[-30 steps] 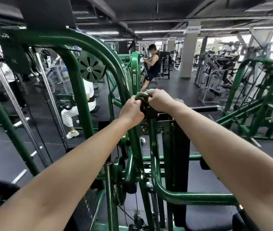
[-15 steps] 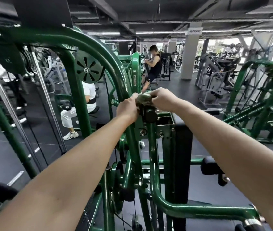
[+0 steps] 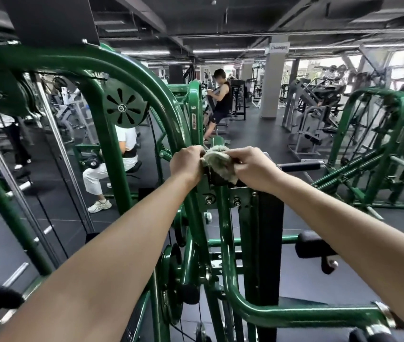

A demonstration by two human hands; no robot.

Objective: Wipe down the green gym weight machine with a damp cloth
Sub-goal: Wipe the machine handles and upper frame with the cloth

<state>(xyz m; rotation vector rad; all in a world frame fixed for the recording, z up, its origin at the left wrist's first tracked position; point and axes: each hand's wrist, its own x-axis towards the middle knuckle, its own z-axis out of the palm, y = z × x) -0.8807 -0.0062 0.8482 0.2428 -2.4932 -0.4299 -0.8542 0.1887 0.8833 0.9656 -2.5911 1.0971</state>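
Left hand curled round one end of the damp cloth, bunched atop a dark knob on the green machine. Right hand pinching the other end. Best drawn taut, worked back and forth around the knob, bolts below included.

A crumpled, pale grey-green terry cloth lies bunched over a dark round knob atop the glossy green tubular steel weight machine. The machine's curved frame arches up to the cloth's left.
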